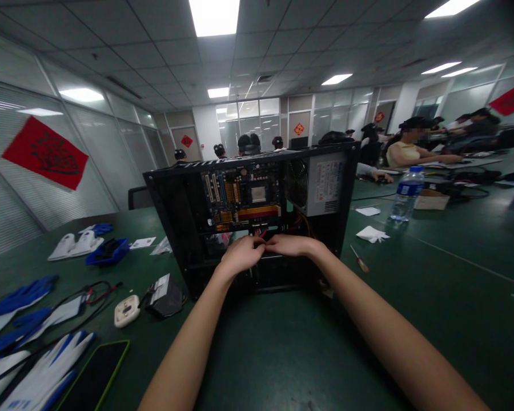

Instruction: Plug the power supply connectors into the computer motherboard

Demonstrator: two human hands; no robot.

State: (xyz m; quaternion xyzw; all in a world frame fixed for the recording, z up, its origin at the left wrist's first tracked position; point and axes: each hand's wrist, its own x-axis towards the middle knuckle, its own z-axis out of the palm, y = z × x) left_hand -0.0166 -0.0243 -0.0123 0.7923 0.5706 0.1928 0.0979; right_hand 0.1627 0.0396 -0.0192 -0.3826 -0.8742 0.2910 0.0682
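A black computer case (165,228) stands upright on the table with its side off. Inside it are a motherboard (223,197) and, at the upper right, a silver power supply (325,185). My left hand (243,254) and my right hand (293,245) reach into the lower opening, their fingertips meeting just under the board. Thin coloured wires (263,232) show right at the fingertips, and the fingers of both hands are closed on them. The wires' ends are hidden behind my fingers. A darker cable bundle (306,225) hangs below the power supply.
Left of the case lie a black boxy part (166,297), a white square item (127,311), a phone (96,377), gloves (47,371) and a blue tray (108,251). To the right are a screwdriver (360,260), crumpled tissue (372,234) and a water bottle (406,197). Other people sit beyond.
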